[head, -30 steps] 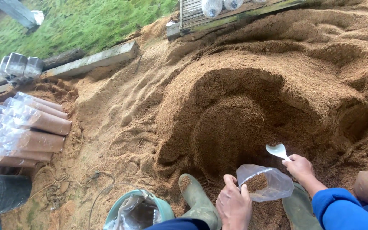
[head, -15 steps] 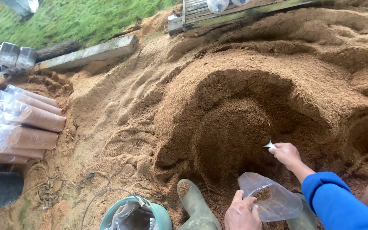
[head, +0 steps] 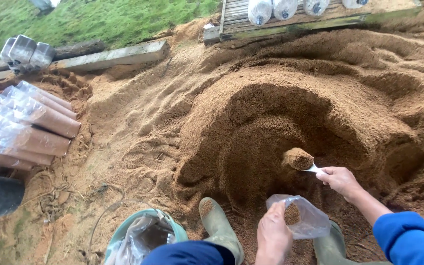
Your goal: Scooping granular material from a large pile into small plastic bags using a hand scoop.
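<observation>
Scoop risen loaded since earlier: right hand fingers pinching small white plastic scoop, heaped loose brown sawdust, spills easily; left hand fingers gripping limp clear plastic bag at mouth, below scoop.

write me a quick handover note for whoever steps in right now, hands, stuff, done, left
Right hand: grips a white scoop heaped with sawdust, raised in front of the dug-out pile.
Left hand: holds a clear plastic bag open, with only a little sawdust inside.
Nearby: filled bags lie stacked at far left; a green bucket holding plastic sits by the boot.
Done: scoop loaded, bag barely started.
Left: tip this scoop in, keep filling.
</observation>
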